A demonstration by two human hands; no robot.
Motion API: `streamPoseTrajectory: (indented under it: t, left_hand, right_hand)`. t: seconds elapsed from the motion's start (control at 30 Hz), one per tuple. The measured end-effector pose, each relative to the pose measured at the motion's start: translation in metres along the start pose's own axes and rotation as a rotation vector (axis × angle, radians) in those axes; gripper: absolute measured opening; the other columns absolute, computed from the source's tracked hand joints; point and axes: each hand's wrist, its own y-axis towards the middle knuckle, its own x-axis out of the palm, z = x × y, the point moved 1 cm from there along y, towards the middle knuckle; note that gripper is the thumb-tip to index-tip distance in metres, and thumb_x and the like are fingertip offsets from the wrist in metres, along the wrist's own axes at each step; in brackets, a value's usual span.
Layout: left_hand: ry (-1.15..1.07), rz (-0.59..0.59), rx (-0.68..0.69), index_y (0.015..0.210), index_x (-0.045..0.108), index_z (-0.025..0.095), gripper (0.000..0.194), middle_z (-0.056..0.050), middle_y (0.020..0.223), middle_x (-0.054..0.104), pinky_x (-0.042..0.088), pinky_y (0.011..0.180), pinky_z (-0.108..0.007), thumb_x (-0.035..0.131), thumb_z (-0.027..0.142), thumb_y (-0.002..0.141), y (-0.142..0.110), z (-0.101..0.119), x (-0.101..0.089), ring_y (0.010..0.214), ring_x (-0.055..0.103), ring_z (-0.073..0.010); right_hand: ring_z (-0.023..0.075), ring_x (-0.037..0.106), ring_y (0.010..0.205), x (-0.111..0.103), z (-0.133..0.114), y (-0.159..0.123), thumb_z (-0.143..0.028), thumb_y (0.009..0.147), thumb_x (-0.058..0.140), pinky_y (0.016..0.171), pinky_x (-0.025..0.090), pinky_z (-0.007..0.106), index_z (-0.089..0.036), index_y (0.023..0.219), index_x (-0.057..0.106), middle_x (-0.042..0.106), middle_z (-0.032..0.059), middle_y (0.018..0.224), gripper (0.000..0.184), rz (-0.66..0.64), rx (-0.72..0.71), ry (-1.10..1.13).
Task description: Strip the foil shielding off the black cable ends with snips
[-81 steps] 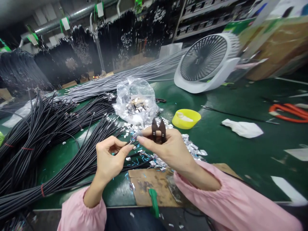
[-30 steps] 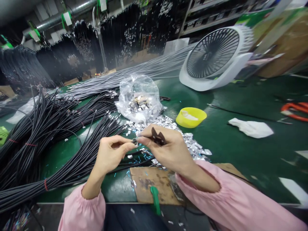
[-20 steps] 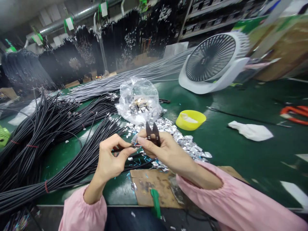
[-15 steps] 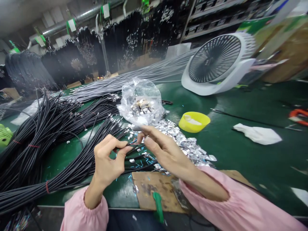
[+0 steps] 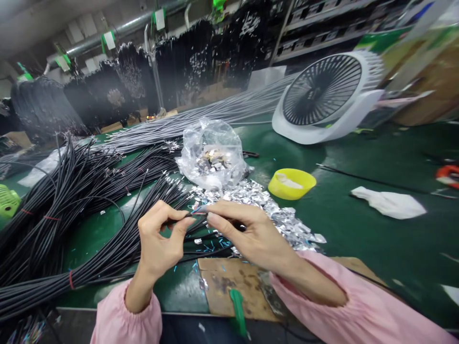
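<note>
My left hand (image 5: 159,239) pinches a black cable between thumb and forefinger, close to its stripped end. Thin coloured wires (image 5: 199,210), blue and reddish, stick out of that end towards the right. Facing it, my right hand (image 5: 247,229) has its thumb and forefinger closed at the tips of these wires. A dark piece of the snips (image 5: 238,224) shows inside the right palm; the blades are hidden by the fingers. Below and behind the hands lie scraps of silver foil (image 5: 290,224) and bits of blue insulation (image 5: 211,246).
Bundles of black cable (image 5: 103,239) cover the left of the green table. A clear plastic bag (image 5: 213,153) of scraps stands behind the hands. To the right are a yellow dish (image 5: 292,184), a white fan (image 5: 326,100) and a white cloth-like piece (image 5: 389,203). Cardboard (image 5: 233,286) lies at the front edge.
The snips' blades, upright above the right hand earlier, have swung down out of sight into the palm. My right fingers opened, then closed at the wires again. The left hand keeps its pinch.
</note>
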Motion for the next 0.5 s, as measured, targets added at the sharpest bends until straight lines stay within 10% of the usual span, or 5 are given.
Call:
streamPoseTrajectory:
  t: [0.5]
  left_hand:
    - [0.092,0.062,0.007,0.074,0.064,0.019,0.003,0.001,0.067,0.063,0.044,0.053,-0.021,0.067,0.019,0.074,-0.0023,0.0040,0.0067,0.060,0.056,-0.0098]
  right_hand:
    - [0.0144,0.065,0.060,-0.0018,-0.0015,0.0000,-0.022,0.081,0.056,0.055,0.052,0.023,-0.019,0.075,0.072,0.071,0.0049,0.070,0.017,0.138,-0.021,-0.099]
